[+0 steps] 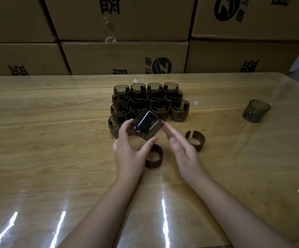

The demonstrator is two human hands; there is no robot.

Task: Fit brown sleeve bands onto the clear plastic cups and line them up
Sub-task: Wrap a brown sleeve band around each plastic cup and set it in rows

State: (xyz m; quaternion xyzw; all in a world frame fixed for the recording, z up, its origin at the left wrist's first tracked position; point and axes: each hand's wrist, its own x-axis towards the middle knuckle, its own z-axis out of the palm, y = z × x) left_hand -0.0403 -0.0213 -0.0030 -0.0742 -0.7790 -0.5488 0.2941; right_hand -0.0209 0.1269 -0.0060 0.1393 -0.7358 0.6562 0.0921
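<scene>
Left grip (129,149) holds tilted cup (147,125); right grip (182,151) outstretched, perhaps touching.

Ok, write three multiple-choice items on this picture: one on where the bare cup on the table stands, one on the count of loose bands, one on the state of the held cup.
1. Where on the table does the bare cup stand?
A. Alone, right of the banded cups
B. Inside that group
C. On a cardboard box

2. How many brown bands lie loose?
A. One
B. Two
C. Four

3. How is the held cup?
A. Upright on the table
B. Banded, set in a row
C. Tilted, unbanded, gripped by the left hand

Answers:
1 A: it stands apart near the right edge.
2 B: only the near band and the split band lie on the wood.
3 C: it is off the table, with thumb and fingers curled round it.
</scene>
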